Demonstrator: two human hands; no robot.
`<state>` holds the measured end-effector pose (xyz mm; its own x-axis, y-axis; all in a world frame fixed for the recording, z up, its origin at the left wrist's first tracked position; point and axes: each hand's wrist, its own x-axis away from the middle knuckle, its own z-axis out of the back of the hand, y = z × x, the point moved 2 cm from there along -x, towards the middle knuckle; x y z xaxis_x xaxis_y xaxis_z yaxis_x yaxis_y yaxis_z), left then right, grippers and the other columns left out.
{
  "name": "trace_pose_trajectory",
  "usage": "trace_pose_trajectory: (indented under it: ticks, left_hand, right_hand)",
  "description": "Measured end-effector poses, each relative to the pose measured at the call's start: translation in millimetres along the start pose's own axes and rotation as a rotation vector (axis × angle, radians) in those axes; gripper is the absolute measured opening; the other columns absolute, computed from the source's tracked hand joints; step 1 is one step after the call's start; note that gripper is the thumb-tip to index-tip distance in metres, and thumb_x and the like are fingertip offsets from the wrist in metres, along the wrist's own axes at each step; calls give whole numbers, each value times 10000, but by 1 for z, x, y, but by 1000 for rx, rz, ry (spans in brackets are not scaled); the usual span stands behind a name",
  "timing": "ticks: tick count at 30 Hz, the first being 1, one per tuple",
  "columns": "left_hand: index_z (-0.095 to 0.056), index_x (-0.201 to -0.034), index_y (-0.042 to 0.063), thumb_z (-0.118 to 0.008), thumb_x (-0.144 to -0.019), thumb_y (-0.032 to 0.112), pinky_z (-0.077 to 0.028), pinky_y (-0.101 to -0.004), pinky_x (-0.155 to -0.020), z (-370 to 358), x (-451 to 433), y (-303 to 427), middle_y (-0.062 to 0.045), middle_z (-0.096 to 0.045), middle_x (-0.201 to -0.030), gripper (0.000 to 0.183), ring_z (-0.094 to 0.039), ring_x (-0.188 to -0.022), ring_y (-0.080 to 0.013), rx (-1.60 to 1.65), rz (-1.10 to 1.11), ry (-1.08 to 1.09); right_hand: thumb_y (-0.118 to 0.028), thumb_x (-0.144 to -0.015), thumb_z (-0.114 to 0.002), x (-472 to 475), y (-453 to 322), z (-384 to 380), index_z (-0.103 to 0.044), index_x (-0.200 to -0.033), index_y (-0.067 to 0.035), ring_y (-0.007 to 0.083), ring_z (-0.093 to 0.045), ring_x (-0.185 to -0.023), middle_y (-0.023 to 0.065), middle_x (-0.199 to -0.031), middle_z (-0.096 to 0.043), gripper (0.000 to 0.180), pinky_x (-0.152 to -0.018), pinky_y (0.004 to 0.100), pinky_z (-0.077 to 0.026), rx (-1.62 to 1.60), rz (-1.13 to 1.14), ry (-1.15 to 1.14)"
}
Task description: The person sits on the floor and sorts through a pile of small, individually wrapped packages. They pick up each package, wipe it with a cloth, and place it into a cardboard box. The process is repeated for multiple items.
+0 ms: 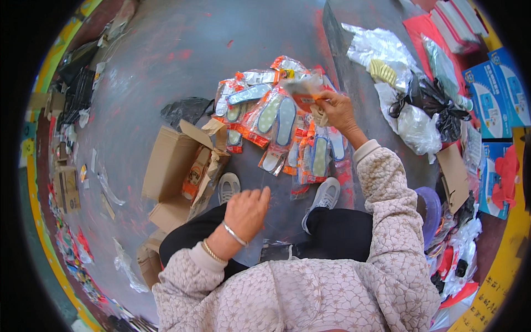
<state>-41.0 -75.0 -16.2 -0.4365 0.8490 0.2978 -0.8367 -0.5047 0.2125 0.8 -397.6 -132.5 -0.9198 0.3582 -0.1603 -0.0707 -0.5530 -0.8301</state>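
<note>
A pile of shoe insoles in clear plastic packets with orange ends [271, 114] lies on the grey floor in front of my shoes. Over its right side, my right hand [338, 110] pinches a blurred plastic packet with an orange end [305, 97]. My left hand [247, 209] hangs above my left knee, fingers bent, with nothing seen in it; its palm is hidden. An opened cardboard box [166, 166] stands at the left of the pile, with an orange-and-clear packet [196, 174] inside.
A black plastic bag [184, 111] lies behind the box. At the right are clear plastic bags [417, 128], a black knotted bag [444, 106], blue printed boxes [489, 99], a cardboard piece [452, 178] and a purple plastic rim [429, 213]. Plastic scraps [124, 265] litter the left floor.
</note>
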Motion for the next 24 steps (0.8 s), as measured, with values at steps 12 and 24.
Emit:
trace_pose_trajectory:
  ticks: [12,24]
  left_hand:
    - [-598,-963,-14,-334,-931,496,-522,-285,-646,31,-26,-32,-115,-651,-799,575,-642,-687,-194,1631,480,12]
    - [-459,-1207,-53,-436,-917,323,-528,-400,-801,76,-12,-40,-196,-589,-1106,476,-626,-929,-297,2561,15,86]
  right_hand:
    - [-59,-790,-651,29,-164,32,-641,-921,35,117,-618,-690,67,-799,-647,162,-609,235,-503,-883,-465,-84]
    - [-7,-741,-610,100,-274,-5,-645,-838,-30,224,-652,-724,73,-895,-667,105,-623,286,-514,180,576,61]
